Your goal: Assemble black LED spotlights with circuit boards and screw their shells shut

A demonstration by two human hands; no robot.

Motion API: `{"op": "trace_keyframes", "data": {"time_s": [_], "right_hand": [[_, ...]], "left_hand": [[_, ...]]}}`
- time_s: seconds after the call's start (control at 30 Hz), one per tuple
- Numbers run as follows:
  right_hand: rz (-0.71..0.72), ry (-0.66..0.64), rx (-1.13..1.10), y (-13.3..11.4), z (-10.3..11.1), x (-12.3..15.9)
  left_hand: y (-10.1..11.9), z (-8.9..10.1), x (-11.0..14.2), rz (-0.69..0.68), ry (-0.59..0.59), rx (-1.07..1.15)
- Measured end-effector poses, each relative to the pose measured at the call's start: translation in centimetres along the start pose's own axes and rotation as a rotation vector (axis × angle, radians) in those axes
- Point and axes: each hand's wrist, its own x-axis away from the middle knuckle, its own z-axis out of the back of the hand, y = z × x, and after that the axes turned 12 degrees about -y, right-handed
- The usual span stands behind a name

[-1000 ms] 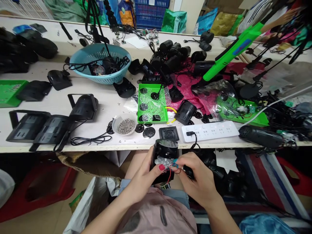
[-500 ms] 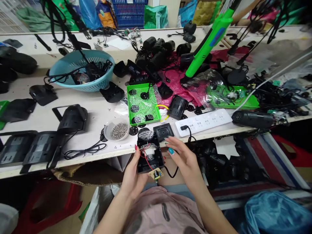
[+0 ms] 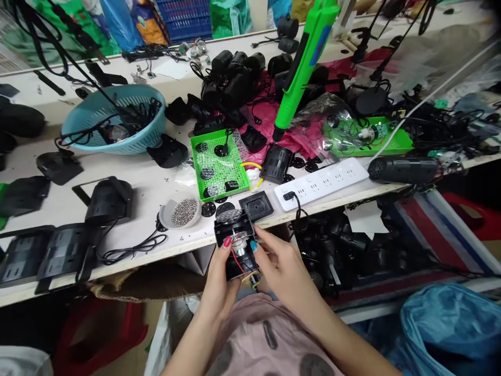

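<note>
In the left hand (image 3: 221, 274), thumb clamped over the side, sat the open black case (image 3: 230, 230), right at the front edge of the bench (image 3: 144, 198), while the right hand (image 3: 279, 261) pinched its other wall! Settling the inside parts looked like the step in hand; the next move seemingly called for a steady hold and the red wire (image 3: 237, 260) tucked clear.

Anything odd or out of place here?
Two things: a circuit board sits outside the open black housing, beyond its near end; and black discs lie loose on the table by the green tray, though similar-looking ones lie in it. No obvious damage.
</note>
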Motion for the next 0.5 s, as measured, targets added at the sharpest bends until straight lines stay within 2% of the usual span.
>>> {"op": "trace_keyframes", "data": {"time_s": [0.27, 0.5], "right_hand": [[0.152, 0.051, 0.132, -0.2, -0.2, 0.2], [0.127, -0.010, 0.182, 1.5, -0.3, 0.9]], "left_hand": [[-0.6, -0.2, 0.2, 0.003, 0.035, -0.032], [-1.4, 0.1, 0.0, -0.034, 0.020, -0.114]]}}
